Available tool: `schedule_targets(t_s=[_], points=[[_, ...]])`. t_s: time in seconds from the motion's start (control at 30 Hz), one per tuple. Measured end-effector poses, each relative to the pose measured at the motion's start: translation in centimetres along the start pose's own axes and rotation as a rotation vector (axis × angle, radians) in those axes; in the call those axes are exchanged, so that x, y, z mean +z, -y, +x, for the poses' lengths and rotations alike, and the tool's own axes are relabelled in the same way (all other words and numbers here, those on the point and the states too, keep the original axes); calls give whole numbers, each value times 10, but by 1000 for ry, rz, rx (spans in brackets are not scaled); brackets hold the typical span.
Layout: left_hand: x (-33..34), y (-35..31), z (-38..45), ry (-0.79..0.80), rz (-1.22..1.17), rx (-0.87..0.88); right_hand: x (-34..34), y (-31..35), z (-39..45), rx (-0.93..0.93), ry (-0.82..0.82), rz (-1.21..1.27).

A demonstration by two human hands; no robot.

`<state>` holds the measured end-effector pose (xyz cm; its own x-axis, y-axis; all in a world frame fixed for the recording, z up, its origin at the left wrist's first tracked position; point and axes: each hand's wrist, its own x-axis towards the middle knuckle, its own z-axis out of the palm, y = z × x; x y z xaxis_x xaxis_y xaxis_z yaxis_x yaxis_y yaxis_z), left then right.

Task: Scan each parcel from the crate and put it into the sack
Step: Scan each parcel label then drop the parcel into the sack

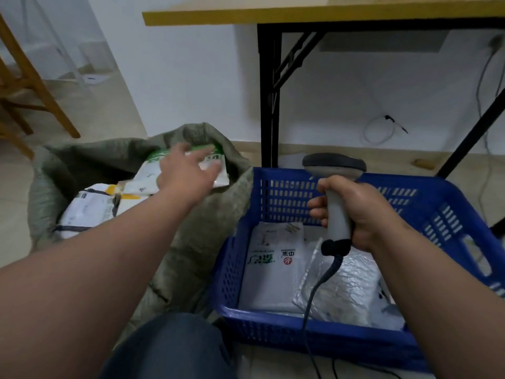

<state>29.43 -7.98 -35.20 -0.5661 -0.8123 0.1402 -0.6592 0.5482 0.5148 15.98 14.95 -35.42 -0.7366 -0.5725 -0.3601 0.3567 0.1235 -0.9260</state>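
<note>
From the head view, the left hand (188, 170) hangs over the mouth of the green sack (191, 242), fingers spread and loose above a white-and-green parcel (216, 170) lying among other packets inside. The right hand (352, 212) grips the grey scanner (334, 170) by its handle over the blue crate (273, 332), where a white parcel (273, 269) and a silver bubble mailer (347, 291) lie.

Your floor (82, 105): pale tiles | sack (207, 214) slumped open on it, touching crate (410, 340) on its right | table leg (269, 105) stands just behind the crate | wooden chair legs (35, 86) at far left
</note>
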Motion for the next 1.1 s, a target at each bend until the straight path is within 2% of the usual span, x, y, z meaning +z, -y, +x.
schedule_targets(t_s=[0.07,0.13,0.23,0.3,0.33,0.4,0.47,0.53,0.6,0.7,0.8,0.9,1.1], points=[[23,3,-1,349,361,72,-6,-1,3,3,-10,9],[38,14,1,445,576,19,-13,-3,6,1,-12,7],[41,25,5,332,603,-154,-27,-6,12,0,-34,7],[43,20,5,154,519,-176,-35,-8,17,10,-43,16],[45,12,3,50,435,-136,-39,-8,20,13,-47,23],[53,-13,-3,-103,279,70,-50,-12,25,13,-52,26],[68,-47,-11,-111,193,290,-62,-20,29,22,-77,0],[94,-79,-20,13,142,406,-77,-29,34,45,-128,-40],[129,-101,-27,225,76,411,-93,-37,42,75,-179,-79],[189,-108,-38,621,44,268,-121,-48,58,139,-226,-127],[243,-93,-46,861,32,59,-151,-61,75,231,-275,-122],[290,-77,-50,956,85,-75,-179,-80,94,335,-332,-108],[351,-65,-60,1004,3,-254,-199,-119,130,476,-369,-69]])
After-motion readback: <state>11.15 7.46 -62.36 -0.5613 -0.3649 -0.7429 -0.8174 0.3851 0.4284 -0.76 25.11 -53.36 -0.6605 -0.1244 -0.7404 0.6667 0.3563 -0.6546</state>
